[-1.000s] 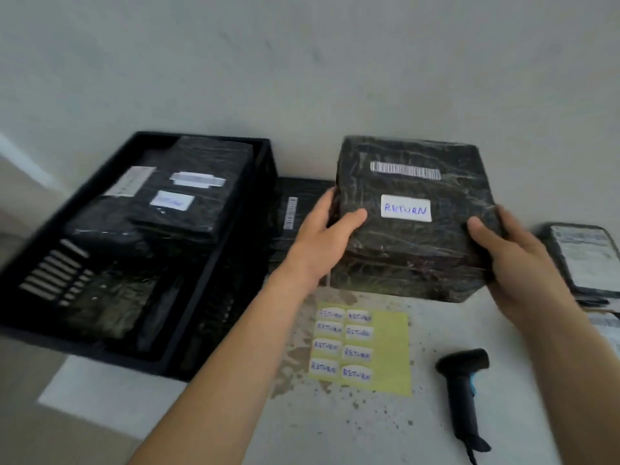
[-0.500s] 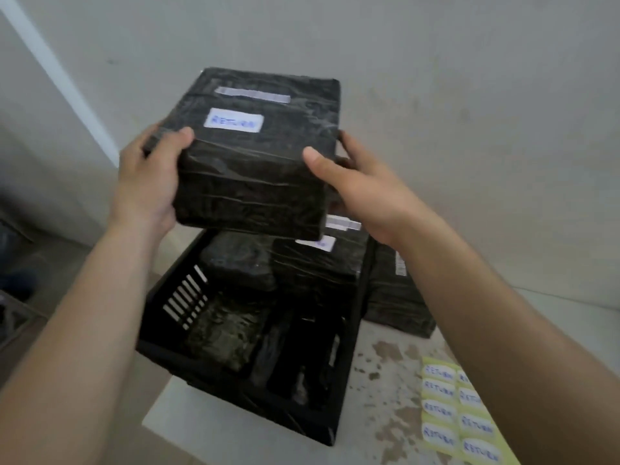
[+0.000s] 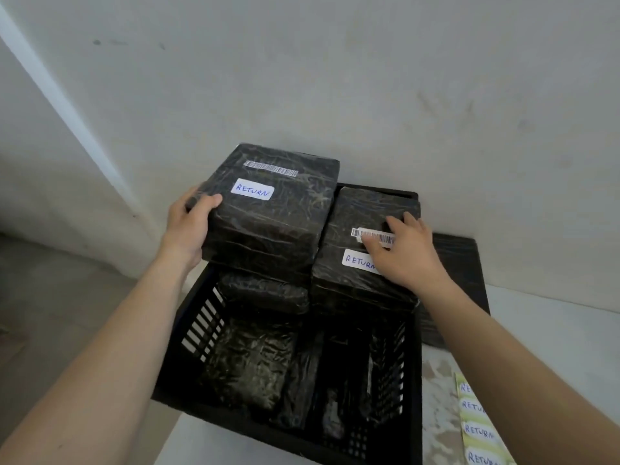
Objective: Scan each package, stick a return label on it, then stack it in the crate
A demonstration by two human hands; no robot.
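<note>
Over the back left part of the black crate (image 3: 188,333), which sits at the worktop's (image 3: 553,333) left edge, the left hand (image 3: 188,226) grips the near left corner of a black wrapped package (image 3: 268,223), thumb on top. Its white return label (image 3: 253,189) and barcode strip face up. It rests on another package inside the crate. Just beside it, the right hand (image 3: 404,250) lies flat and open on a second labelled package (image 3: 349,273), fingers spread, holding nothing. A yellow sheet of labels (image 3: 479,427) lies by the worktop's near right.
</note>
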